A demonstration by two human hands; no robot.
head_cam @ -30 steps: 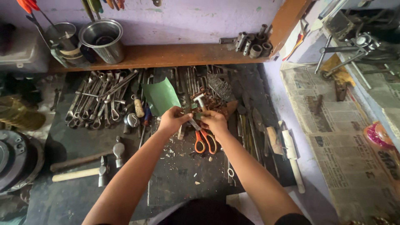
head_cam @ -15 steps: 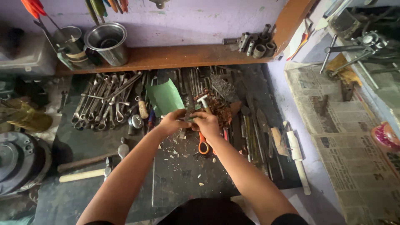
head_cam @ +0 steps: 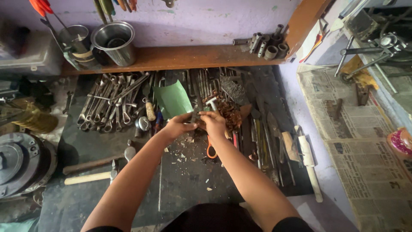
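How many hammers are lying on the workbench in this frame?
2, both left of the person's arms: a dark-handled hammer lying nearer the wrenches, and a pale wooden-handled hammer just below it. Others could be hidden among the tool clutter.

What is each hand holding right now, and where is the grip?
The left hand grips the green sheet at its lower edge. The right hand holds the orange-handled scissors, fingers around the handles; the blades are hidden between the hands.
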